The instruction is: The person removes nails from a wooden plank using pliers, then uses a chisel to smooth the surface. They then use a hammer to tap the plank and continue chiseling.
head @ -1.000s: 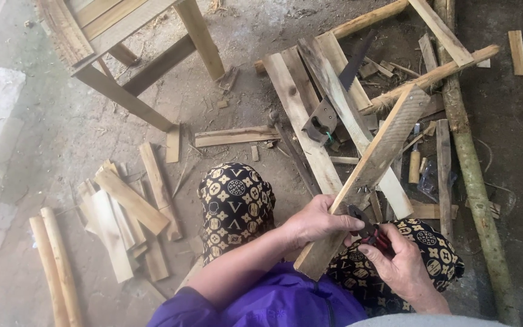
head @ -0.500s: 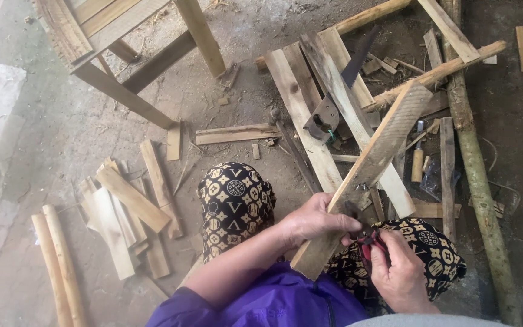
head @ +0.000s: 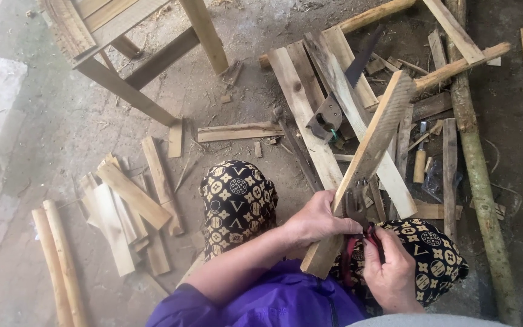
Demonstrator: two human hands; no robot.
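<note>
On the left of the floor I see pale round wooden poles (head: 55,266) and a heap of short light offcut boards (head: 125,209). Above them stands a wooden frame with legs (head: 128,54). In the middle, my left hand (head: 319,221) is closed around the long flat pale wooden slat (head: 367,154), which rests tilted over my patterned knees. It looks stiff and light, with a rough surface, so I judge the low grip near my hand is steady. My right hand (head: 391,272) is closed on the red-handled pliers (head: 361,233), whose head touches the slat. Behind it lie grey planks (head: 310,91), a handsaw (head: 340,91) and a wooden-handled chisel (head: 419,160). A greenish pole (head: 479,181) lies at the right.
</note>
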